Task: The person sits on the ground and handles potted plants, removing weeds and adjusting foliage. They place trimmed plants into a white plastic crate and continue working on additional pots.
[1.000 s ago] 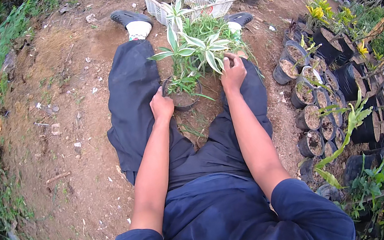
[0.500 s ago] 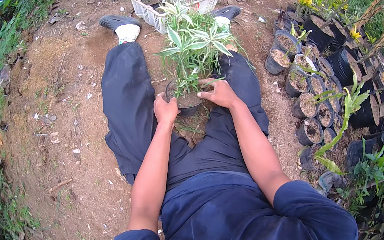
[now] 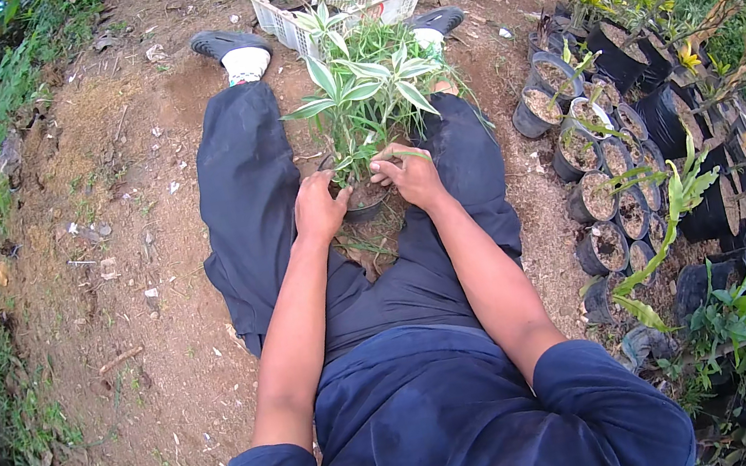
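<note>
A potted plant with white-edged green leaves stands between my legs in a dark round pot with soil in it. My left hand grips the pot's left side, thumb near the rim and fingers partly hidden. Over the right side of the pot, my right hand has thumb and fingertips drawn together beside the base of the stems. Whatever they pinch is too small to make out. A thin green blade lies across the back of that hand. Thin grass grows thickly behind the plant.
Beyond my feet stands a white plastic crate with plants in it. Several small black pots of soil are grouped on the right, beside larger black planting bags. Brown soil with twigs and litter lies on the left.
My right hand has moved slightly left and up from the pot's rim toward the stems, its fingertips now together. The plant has tilted a little left. My left hand stays at the pot.
</note>
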Action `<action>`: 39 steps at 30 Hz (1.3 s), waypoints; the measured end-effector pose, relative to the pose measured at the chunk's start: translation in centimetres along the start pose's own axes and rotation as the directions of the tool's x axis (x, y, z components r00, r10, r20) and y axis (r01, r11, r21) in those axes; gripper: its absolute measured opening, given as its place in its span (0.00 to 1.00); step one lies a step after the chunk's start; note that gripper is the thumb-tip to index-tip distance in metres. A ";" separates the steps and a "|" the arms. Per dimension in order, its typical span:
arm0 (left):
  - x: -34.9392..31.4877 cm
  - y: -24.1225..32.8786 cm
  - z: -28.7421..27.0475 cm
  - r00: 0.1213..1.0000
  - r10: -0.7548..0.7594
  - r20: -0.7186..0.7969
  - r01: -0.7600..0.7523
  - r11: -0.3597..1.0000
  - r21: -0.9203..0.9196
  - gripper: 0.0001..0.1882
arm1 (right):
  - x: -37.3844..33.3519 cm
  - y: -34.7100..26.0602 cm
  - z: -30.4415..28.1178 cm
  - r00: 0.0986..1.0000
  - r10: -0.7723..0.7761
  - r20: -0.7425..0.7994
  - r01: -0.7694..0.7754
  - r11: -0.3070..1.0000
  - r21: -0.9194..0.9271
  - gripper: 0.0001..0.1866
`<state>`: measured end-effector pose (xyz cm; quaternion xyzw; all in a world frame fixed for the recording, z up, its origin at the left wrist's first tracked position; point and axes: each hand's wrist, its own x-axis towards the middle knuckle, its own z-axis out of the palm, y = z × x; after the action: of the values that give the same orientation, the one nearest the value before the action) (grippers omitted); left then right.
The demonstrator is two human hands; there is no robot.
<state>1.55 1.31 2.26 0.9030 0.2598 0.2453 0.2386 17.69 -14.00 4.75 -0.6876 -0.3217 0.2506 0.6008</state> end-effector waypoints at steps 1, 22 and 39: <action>0.1 0.1 0.1 1.000 0.011 -0.014 -0.011 1.000 -0.008 0.24 | 0.3 0.3 0.0 1.000 0.030 -0.003 -0.029 0.984 0.174 0.09; 0.2 1.7 -2.5 0.973 -0.062 0.224 0.099 0.982 -0.158 0.12 | 0.1 -0.6 0.7 0.977 -0.064 -0.203 0.036 0.990 -0.137 0.11; -0.4 3.0 -1.9 0.954 -0.131 0.269 0.151 0.987 -0.057 0.15 | 0.2 1.4 2.2 0.934 -0.340 -0.110 0.173 0.700 -0.693 0.11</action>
<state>1.24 -0.58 5.25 0.8968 0.2798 0.1150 0.3228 16.43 -12.44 3.00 -0.8297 -0.4117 -0.0507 0.3735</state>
